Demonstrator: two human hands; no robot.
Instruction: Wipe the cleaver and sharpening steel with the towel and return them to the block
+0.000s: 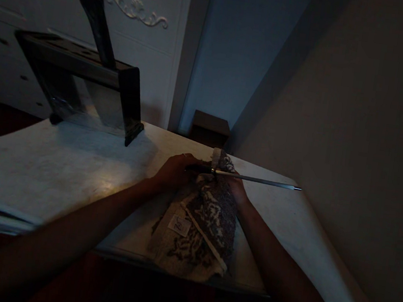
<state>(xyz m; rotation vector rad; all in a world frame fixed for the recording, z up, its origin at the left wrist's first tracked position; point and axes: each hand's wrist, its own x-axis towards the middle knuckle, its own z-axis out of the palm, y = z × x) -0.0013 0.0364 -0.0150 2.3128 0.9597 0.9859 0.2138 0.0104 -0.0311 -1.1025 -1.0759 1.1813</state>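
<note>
Room: dim, with only a small patch of light falling on the white table (53, 171); pale cabinet doors (142, 39) with a scroll ornament stand behind, and a plain wall runs along my right
Surface: white tabletop, bare to the left; a dark metal frame (96, 77) with slanted legs sits at the far left edge, well apart from my hands
Work piece: patterned cloth (210, 221), dark with light figures, lies folded near the front edge of the table between my forearms; a small white tag (179, 225) shows on its lower left part
Tool: long thin metal rod (257, 180) with a dark handle, held level over the far end of the cloth, its tip pointing right toward the wall
Left hand: my left hand (176, 170) is closed round the dark handle, fingers curled and pressed together over it
Right hand: my right hand (237, 188) rests on the cloth just under the rod; in this gloom I cannot tell whether its fingers are flat or pinching the fabric
Background: small dark box (210, 127) past the table's far edge
Doing it well, as I judge it: keep the rod level and steady with the left grip, hold the fabric taut and flat with the right so it does not bunch, and work inside the lit patch where I can
</note>
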